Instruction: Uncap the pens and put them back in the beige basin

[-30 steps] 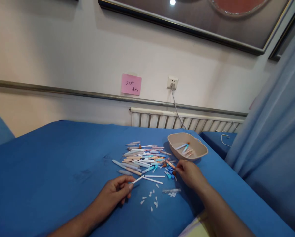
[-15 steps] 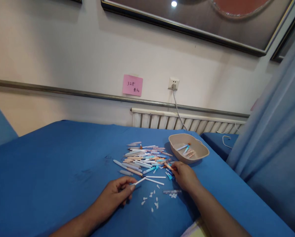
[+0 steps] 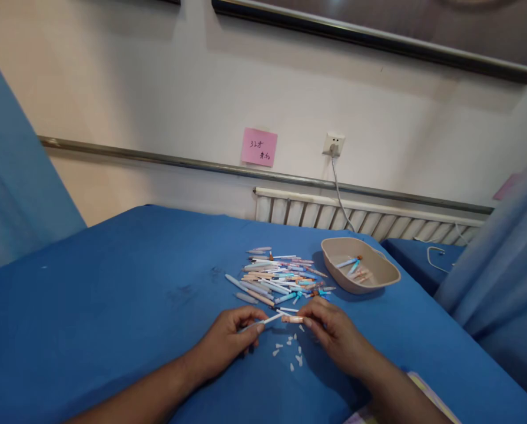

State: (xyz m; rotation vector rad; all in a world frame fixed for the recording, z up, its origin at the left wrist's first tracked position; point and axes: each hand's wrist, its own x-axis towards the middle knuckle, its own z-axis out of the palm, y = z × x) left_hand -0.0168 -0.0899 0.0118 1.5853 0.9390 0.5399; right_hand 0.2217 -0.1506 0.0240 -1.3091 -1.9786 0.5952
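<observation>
My left hand (image 3: 230, 338) pinches a thin white pen refill (image 3: 272, 318) that points right. Opposite it, my right hand (image 3: 336, 335) grips a short peach pen cap (image 3: 294, 319) between thumb and fingers. The inner ends of refill and cap lie very close together; whether they touch I cannot tell. Just beyond both hands spreads a heap of pen barrels (image 3: 258, 267) in grey, peach, blue and white. Several small white cone-shaped tips (image 3: 299, 358) are scattered on the blue cover below the cap.
A beige basin (image 3: 358, 288) with a few coloured pen parts stands right of the heap. The blue-covered bed (image 3: 113, 306) reaches to the wall, where a radiator (image 3: 302, 213) and a plugged-in cable (image 3: 339, 191) show. A blue curtain (image 3: 510, 265) hangs at right.
My right hand has come from the right side of the heap towards my left hand, bringing the peach pen cap to the refill. The whole view has shifted slightly.
</observation>
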